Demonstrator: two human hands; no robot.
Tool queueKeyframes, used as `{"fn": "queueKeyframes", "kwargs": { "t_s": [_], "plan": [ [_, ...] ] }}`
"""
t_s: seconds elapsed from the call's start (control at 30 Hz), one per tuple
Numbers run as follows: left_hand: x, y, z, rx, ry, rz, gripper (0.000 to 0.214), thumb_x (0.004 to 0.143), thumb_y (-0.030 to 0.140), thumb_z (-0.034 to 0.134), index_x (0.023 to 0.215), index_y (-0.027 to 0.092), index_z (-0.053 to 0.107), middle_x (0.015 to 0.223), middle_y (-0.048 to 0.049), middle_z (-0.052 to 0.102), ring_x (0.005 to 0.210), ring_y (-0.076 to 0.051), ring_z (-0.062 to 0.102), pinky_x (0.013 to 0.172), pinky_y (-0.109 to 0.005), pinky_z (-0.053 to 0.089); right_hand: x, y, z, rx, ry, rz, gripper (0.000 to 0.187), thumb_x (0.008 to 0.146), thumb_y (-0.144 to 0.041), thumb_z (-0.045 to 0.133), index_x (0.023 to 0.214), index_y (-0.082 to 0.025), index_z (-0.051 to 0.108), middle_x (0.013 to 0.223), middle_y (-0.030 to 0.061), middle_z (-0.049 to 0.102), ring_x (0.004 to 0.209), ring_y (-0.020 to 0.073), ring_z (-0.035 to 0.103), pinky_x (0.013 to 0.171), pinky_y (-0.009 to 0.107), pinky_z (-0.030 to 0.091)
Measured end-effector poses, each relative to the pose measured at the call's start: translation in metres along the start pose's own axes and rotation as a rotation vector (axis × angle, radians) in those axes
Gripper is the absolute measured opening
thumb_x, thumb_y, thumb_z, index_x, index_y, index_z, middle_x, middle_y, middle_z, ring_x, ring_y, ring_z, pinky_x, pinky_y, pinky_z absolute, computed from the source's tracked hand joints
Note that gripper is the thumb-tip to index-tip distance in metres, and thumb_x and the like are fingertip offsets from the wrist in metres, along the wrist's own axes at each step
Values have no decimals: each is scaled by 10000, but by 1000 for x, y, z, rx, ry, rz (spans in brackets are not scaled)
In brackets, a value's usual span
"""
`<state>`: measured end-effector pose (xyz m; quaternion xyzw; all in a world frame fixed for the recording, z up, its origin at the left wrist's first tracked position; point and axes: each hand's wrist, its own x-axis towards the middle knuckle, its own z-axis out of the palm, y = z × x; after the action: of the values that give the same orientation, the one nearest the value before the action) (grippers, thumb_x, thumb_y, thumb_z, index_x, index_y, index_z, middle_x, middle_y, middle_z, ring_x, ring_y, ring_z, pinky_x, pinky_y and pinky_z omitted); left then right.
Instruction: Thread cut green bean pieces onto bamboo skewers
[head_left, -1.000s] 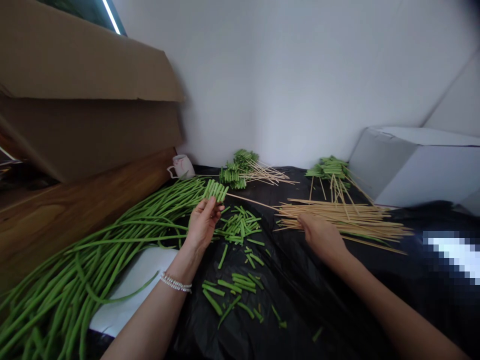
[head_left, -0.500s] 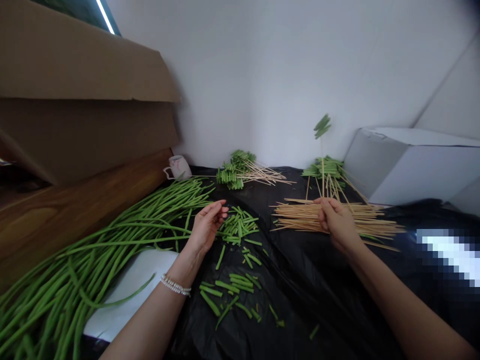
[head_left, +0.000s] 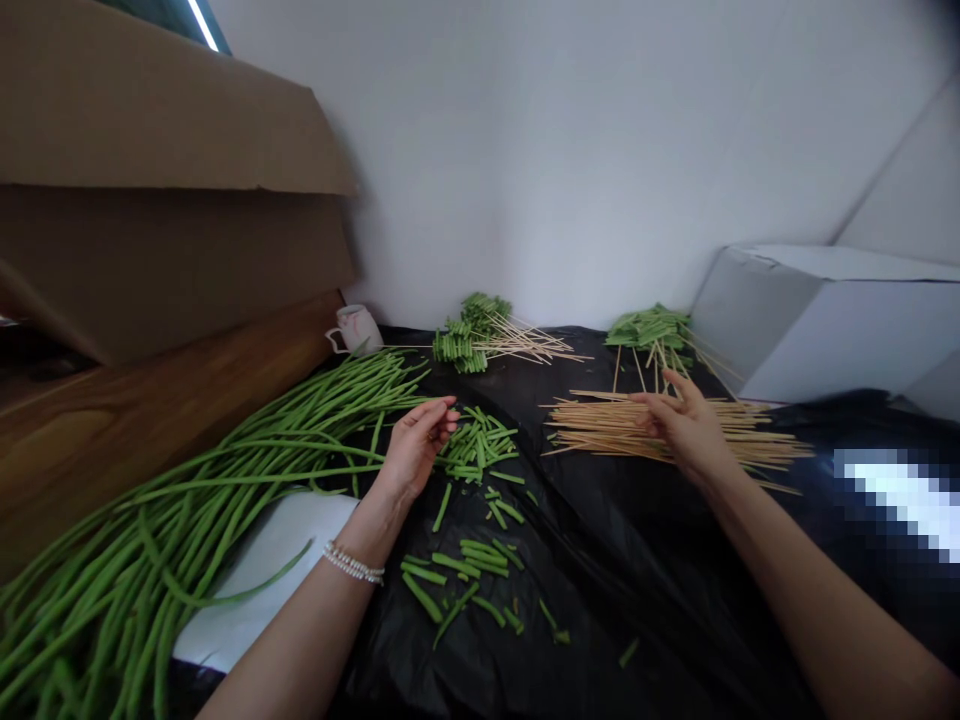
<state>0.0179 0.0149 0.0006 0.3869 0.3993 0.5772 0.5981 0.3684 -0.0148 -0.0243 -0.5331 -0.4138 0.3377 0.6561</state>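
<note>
My left hand (head_left: 424,443) hovers beside the pile of cut green bean pieces (head_left: 480,447), its fingers curled together; whether anything is pinched there is hidden. My right hand (head_left: 686,425) is open over the row of bare bamboo skewers (head_left: 600,428), thumb and index finger apart. Just beyond it, a heap of skewered bean pieces (head_left: 649,328) lies with its sticks pointing towards me. Another heap of bean skewers (head_left: 461,347) lies at the back middle, sticks to the right. Long whole green beans (head_left: 247,465) spread along the left.
A cardboard box (head_left: 180,110) stands at the left above a wooden board (head_left: 172,400). A white mug (head_left: 358,329) is at the back. To the right stands a white box (head_left: 840,325). Black plastic sheeting (head_left: 600,580) covers the surface, with loose bean pieces (head_left: 484,555) near me.
My right hand has let go of the bean skewer it held upright, and its fingers have opened. That skewer no longer stands above the right heap. My left hand has hardly moved.
</note>
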Motion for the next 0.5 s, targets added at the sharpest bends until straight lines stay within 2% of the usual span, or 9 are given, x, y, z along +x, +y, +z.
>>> {"fn": "queueKeyframes", "kwargs": {
  "t_s": [0.1, 0.2, 0.27, 0.33, 0.43, 0.5],
  "plan": [
    [-1, -1, 1, 96, -32, 12, 284, 667, 333, 786, 876, 145, 743, 754, -40, 695, 633, -73, 586, 583, -165, 432, -9, -1, 9, -261, -126, -135, 421, 752, -431, 643, 1107, -208, 613, 773, 30, 702, 535, 132, 585, 470, 250, 458],
    [-3, -4, 2, 223, -102, 29, 262, 706, 376, 750, 819, 140, 736, 708, -37, 678, 630, -88, 577, 597, -188, 424, -17, 0, 17, -569, -193, -332, 257, 805, -412, 578, 925, -213, 689, 805, 49, 716, 653, 175, 629, 622, 320, 503],
    [-3, -6, 2, 275, -139, 31, 265, 729, 400, 725, 781, 140, 720, 671, -28, 658, 608, -92, 561, 589, -201, 413, -20, 2, 20, -786, -230, -470, 218, 836, -363, 538, 874, -220, 699, 887, 61, 722, 771, 205, 639, 711, 349, 487],
    [-3, -8, 1, 298, -147, 38, 282, 740, 424, 708, 741, 142, 699, 644, -21, 641, 585, -95, 545, 581, -210, 405, -21, 4, 19, -979, -318, -550, 210, 857, -312, 506, 844, -220, 694, 893, 61, 716, 831, 216, 625, 755, 351, 458],
    [-2, -8, 1, 346, -123, 81, 308, 738, 447, 702, 707, 142, 683, 621, -19, 630, 570, -98, 531, 584, -218, 401, -22, 5, 18, -1171, -460, -575, 191, 868, -256, 490, 836, -215, 674, 861, 51, 693, 833, 196, 598, 771, 322, 423],
    [-3, -7, 2, 382, -107, 110, 315, 731, 454, 705, 701, 141, 685, 616, -21, 631, 569, -104, 528, 586, -224, 401, -23, 4, 16, -1286, -470, -601, 175, 870, -233, 489, 831, -199, 656, 871, 60, 675, 837, 196, 582, 768, 315, 403]
  ]
}}
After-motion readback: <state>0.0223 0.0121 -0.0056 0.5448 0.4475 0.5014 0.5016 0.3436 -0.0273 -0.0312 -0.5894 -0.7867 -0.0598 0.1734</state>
